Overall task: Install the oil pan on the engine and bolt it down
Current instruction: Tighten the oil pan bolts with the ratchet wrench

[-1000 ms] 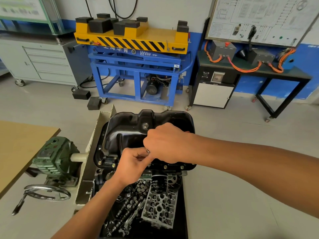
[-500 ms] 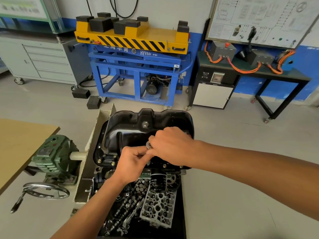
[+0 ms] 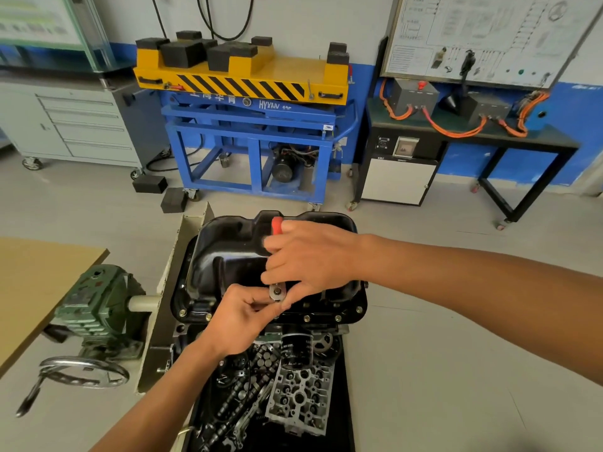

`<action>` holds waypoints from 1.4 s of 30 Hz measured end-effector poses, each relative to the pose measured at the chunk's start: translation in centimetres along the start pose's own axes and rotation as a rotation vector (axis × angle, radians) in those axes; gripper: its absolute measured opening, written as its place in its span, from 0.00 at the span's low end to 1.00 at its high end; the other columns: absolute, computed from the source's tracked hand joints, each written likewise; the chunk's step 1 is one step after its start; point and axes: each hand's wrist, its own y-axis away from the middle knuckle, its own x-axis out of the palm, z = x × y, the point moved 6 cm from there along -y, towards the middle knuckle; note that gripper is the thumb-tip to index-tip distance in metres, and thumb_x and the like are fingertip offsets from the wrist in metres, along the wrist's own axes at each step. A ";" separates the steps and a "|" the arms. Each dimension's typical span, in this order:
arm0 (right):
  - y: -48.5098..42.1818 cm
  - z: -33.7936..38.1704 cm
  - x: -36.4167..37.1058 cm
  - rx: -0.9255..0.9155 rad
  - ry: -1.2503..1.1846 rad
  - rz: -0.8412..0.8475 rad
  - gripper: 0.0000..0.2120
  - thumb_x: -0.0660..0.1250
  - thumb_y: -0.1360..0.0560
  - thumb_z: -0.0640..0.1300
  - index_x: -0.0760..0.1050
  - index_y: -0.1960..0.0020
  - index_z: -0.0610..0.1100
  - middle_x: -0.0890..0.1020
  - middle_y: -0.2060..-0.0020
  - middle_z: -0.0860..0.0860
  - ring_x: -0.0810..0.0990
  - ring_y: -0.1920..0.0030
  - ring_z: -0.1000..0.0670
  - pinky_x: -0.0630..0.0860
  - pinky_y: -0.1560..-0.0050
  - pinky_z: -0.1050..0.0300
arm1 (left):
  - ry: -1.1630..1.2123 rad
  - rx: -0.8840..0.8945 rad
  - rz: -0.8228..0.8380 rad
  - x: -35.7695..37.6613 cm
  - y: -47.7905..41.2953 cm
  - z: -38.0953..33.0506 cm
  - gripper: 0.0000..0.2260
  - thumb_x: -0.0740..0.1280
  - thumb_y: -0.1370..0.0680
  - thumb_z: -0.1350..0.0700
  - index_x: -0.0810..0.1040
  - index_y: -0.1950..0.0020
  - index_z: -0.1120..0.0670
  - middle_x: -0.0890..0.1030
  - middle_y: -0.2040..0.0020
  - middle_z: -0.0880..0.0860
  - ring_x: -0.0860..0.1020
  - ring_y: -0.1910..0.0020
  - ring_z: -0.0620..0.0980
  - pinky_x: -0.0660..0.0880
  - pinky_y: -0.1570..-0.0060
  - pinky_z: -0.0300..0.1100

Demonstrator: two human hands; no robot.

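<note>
— Where's the pan?
— The glossy black stamped oil pan (image 3: 228, 256) sits on the engine (image 3: 181, 332). My right hand (image 3: 310, 259) grips a red-handled steel ratchet (image 3: 277, 291), and my left hand (image 3: 241, 318) pinches its rounded metal head.

Bare floor (image 3: 450, 324) lies open right of the oil pan (image 3: 228, 252). On the left, a cream panel (image 3: 168, 282) stands just beside it, the green gearbox (image 3: 94, 298) beyond. Loose engine parts (image 3: 300, 396) crowd the near side.
</note>
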 end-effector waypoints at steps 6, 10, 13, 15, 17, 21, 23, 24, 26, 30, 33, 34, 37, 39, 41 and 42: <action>-0.3 -0.3 0.9 -0.048 -0.130 -0.111 0.24 0.63 0.22 0.64 0.76 0.57 0.42 0.76 0.62 0.49 0.73 0.57 0.46 0.68 0.44 0.51 | 0.020 0.015 0.026 0.3 0.0 -0.5 0.11 0.70 0.20 0.56 0.82 0.62 0.49 0.73 0.71 0.41 0.65 0.70 0.39 0.64 0.67 0.35; -1.1 -0.3 1.1 -0.064 -0.135 -0.105 0.23 0.65 0.23 0.62 0.75 0.58 0.42 0.75 0.64 0.49 0.72 0.61 0.47 0.69 0.48 0.50 | 0.029 0.018 -0.035 -0.3 0.4 0.0 0.15 0.70 0.20 0.48 0.83 0.62 0.56 0.72 0.71 0.58 0.63 0.70 0.59 0.64 0.69 0.52; -1.4 -0.4 1.5 -0.017 -0.155 -0.100 0.23 0.65 0.23 0.63 0.75 0.58 0.42 0.76 0.65 0.50 0.70 0.63 0.48 0.69 0.50 0.51 | 0.037 0.008 -0.077 -0.9 0.5 0.5 0.19 0.70 0.20 0.47 0.83 0.60 0.62 0.73 0.69 0.66 0.65 0.69 0.61 0.66 0.68 0.56; -1.3 -0.5 1.7 0.009 -0.168 -0.103 0.23 0.64 0.23 0.64 0.75 0.58 0.43 0.75 0.66 0.51 0.66 0.63 0.50 0.68 0.52 0.51 | 0.060 0.000 -0.090 -0.8 0.7 0.3 0.19 0.70 0.20 0.48 0.83 0.59 0.65 0.74 0.68 0.67 0.66 0.69 0.59 0.66 0.67 0.55; -1.0 -0.8 1.4 0.019 -0.170 -0.099 0.23 0.64 0.23 0.64 0.75 0.59 0.43 0.75 0.66 0.51 0.64 0.63 0.51 0.69 0.53 0.50 | 0.037 0.006 -0.077 -0.5 0.7 -0.4 0.18 0.70 0.19 0.51 0.80 0.64 0.61 0.71 0.71 0.59 0.63 0.71 0.57 0.64 0.70 0.50; -0.6 -1.2 1.2 0.000 -0.175 -0.004 0.24 0.61 0.21 0.64 0.75 0.57 0.43 0.75 0.63 0.51 0.65 0.61 0.50 0.70 0.49 0.49 | -0.118 0.050 -0.022 -0.6 -0.4 -2.1 0.16 0.70 0.20 0.54 0.76 0.68 0.48 0.66 0.72 0.43 0.60 0.71 0.43 0.60 0.69 0.39; -0.5 -1.3 0.7 0.007 -0.157 0.008 0.24 0.60 0.21 0.65 0.74 0.56 0.43 0.74 0.62 0.51 0.67 0.61 0.50 0.69 0.47 0.50 | -0.152 0.086 -0.027 -0.8 -0.7 -3.2 0.17 0.71 0.21 0.56 0.76 0.67 0.41 0.68 0.72 0.42 0.61 0.71 0.41 0.61 0.68 0.36; -0.6 -1.4 0.1 0.030 -0.141 -0.004 0.24 0.59 0.21 0.65 0.74 0.57 0.44 0.74 0.63 0.51 0.68 0.61 0.50 0.68 0.48 0.51 | -0.141 0.102 -0.046 -1.2 -0.7 -3.9 0.17 0.71 0.21 0.57 0.77 0.66 0.40 0.69 0.72 0.41 0.62 0.70 0.41 0.61 0.68 0.36; -1.1 -1.7 -1.1 0.112 -0.116 -0.029 0.25 0.56 0.21 0.67 0.71 0.60 0.46 0.71 0.66 0.54 0.67 0.63 0.50 0.67 0.52 0.53 | -0.119 0.098 -0.060 -2.1 -0.7 -4.5 0.10 0.72 0.21 0.55 0.82 0.62 0.45 0.72 0.71 0.42 0.63 0.70 0.42 0.62 0.68 0.37; -2.5 -1.0 -0.8 0.341 -0.185 0.048 0.25 0.54 0.22 0.69 0.64 0.63 0.49 0.68 0.71 0.55 0.71 0.67 0.47 0.68 0.61 0.51 | -0.201 0.083 -0.068 -4.5 -0.1 -4.3 0.10 0.71 0.22 0.51 0.87 0.54 0.56 0.79 0.67 0.59 0.71 0.69 0.60 0.70 0.70 0.53; -2.8 -0.5 0.0 0.464 -0.234 0.030 0.26 0.55 0.22 0.69 0.64 0.64 0.48 0.67 0.71 0.54 0.71 0.68 0.47 0.68 0.68 0.51 | -0.252 0.090 -0.093 -5.5 0.6 -3.9 0.15 0.72 0.22 0.51 0.85 0.58 0.63 0.77 0.69 0.60 0.70 0.71 0.62 0.68 0.72 0.57; -2.8 -0.4 0.1 0.492 -0.245 0.024 0.26 0.55 0.22 0.69 0.65 0.64 0.48 0.67 0.71 0.54 0.71 0.68 0.47 0.65 0.70 0.52 | -0.265 0.074 -0.101 -5.7 0.7 -3.6 0.17 0.72 0.22 0.51 0.83 0.60 0.65 0.77 0.69 0.61 0.70 0.71 0.62 0.68 0.72 0.57; -3.2 0.0 0.1 0.536 -0.263 0.009 0.25 0.56 0.22 0.69 0.67 0.63 0.48 0.65 0.71 0.54 0.67 0.71 0.49 0.56 0.73 0.55 | -0.298 0.050 -0.115 -6.2 0.8 -3.0 0.20 0.72 0.22 0.51 0.80 0.64 0.67 0.73 0.71 0.60 0.66 0.72 0.58 0.65 0.73 0.52; -3.4 0.2 0.2 0.561 -0.277 0.017 0.25 0.56 0.22 0.68 0.68 0.62 0.48 0.65 0.71 0.54 0.67 0.71 0.49 0.55 0.73 0.55 | -0.313 0.035 -0.104 -6.4 0.7 -2.7 0.18 0.72 0.23 0.53 0.80 0.66 0.65 0.73 0.72 0.56 0.65 0.73 0.52 0.64 0.73 0.47; -3.5 0.3 0.1 0.598 -0.297 0.030 0.24 0.56 0.22 0.68 0.68 0.62 0.48 0.65 0.71 0.54 0.68 0.70 0.49 0.56 0.73 0.55 | -0.311 0.026 -0.093 -6.6 0.8 -2.6 0.15 0.72 0.23 0.56 0.79 0.67 0.63 0.72 0.73 0.53 0.64 0.73 0.47 0.64 0.73 0.43; -3.6 0.3 0.0 0.615 -0.306 0.038 0.24 0.56 0.22 0.68 0.68 0.62 0.48 0.65 0.71 0.54 0.69 0.69 0.48 0.57 0.73 0.55 | -0.307 0.018 -0.082 -6.6 0.8 -2.4 0.14 0.72 0.23 0.58 0.79 0.66 0.63 0.73 0.73 0.54 0.65 0.73 0.49 0.65 0.73 0.45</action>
